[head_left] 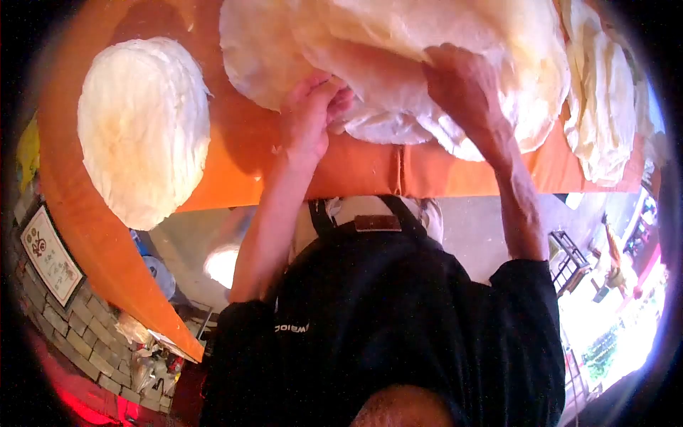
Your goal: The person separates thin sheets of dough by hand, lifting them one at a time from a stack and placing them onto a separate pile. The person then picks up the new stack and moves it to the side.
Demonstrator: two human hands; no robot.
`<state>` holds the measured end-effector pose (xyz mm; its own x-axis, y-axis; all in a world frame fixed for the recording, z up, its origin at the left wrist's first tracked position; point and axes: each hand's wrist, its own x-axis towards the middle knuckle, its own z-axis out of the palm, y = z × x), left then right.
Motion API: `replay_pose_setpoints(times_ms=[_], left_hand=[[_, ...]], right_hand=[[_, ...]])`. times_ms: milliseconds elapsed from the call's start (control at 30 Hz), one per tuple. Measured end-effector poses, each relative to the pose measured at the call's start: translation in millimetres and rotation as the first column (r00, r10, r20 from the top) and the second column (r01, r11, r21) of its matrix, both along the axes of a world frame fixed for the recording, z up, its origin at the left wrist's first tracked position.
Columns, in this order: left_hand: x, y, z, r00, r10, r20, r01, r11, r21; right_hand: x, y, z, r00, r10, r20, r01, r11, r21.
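A broad, thin, cream-white fibre sheet, which looks like silk floss or wadding, lies spread over the far side of the orange-covered table. My left hand is at its near edge, fingers curled and thumb against them, seemingly pinching the edge. Further right, my right hand is above the sheet with its back up and fingers bent down into the material. Its fingertips are hidden. Between the hands, the near edge hangs in loose, uneven folds.
An oval white fibre pad lies on the orange cloth at left. More folded fibre lies at the table's right end. A framed sign is by the brick wall at left. A black metal rack stands at right.
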<state>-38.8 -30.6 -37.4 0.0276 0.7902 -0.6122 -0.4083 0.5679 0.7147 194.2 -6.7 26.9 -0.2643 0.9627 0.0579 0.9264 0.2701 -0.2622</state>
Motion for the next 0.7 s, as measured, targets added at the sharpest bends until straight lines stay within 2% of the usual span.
replay_pose_setpoints(times_ms=[33,133,233,267,367,467,567,600,700], left_hand=[[1.4,-7.2,0.0,0.997,-0.014,0.08,0.017,0.999,-0.04],[8.5,-1.2,3.0,0.99,-0.107,0.089,0.114,0.99,-0.088],[13.2,-0.5,11.1,0.993,-0.047,0.11,0.053,0.997,-0.048],[20.6,-0.2,16.8,0.98,0.021,0.196,-0.021,1.0,0.0],[24.8,-1.0,12.3,0.935,0.056,0.35,-0.087,0.993,0.074],[21.0,2.8,12.4,0.936,-0.007,0.352,-0.028,0.995,0.094],[21.3,3.4,9.3,0.888,-0.053,0.457,-0.02,0.988,0.154],[22.6,-0.5,11.4,0.884,-0.046,0.465,-0.023,0.99,0.141],[26.4,13.7,17.6,0.893,-0.037,0.449,-0.032,0.989,0.147]], right_hand=[[1.0,-3.3,11.7,0.999,-0.025,0.022,0.025,1.0,-0.015],[-4.2,-8.9,5.9,0.999,-0.006,-0.047,0.005,1.0,-0.003],[-8.5,-12.2,-1.5,0.999,0.014,-0.047,-0.017,0.997,-0.069],[-9.6,-6.7,4.5,0.998,0.008,-0.062,-0.013,0.997,-0.075],[-23.8,5.1,12.1,0.996,0.008,-0.09,-0.015,0.997,-0.074],[-33.6,3.5,-12.5,0.979,-0.022,-0.204,0.006,0.997,-0.081],[-27.2,7.5,-2.7,0.96,-0.084,-0.267,0.027,0.978,-0.208],[-30.1,8.9,2.8,0.96,-0.082,-0.266,0.038,0.985,-0.166],[-32.3,7.6,-0.6,0.97,-0.061,-0.237,0.012,0.979,-0.203]])
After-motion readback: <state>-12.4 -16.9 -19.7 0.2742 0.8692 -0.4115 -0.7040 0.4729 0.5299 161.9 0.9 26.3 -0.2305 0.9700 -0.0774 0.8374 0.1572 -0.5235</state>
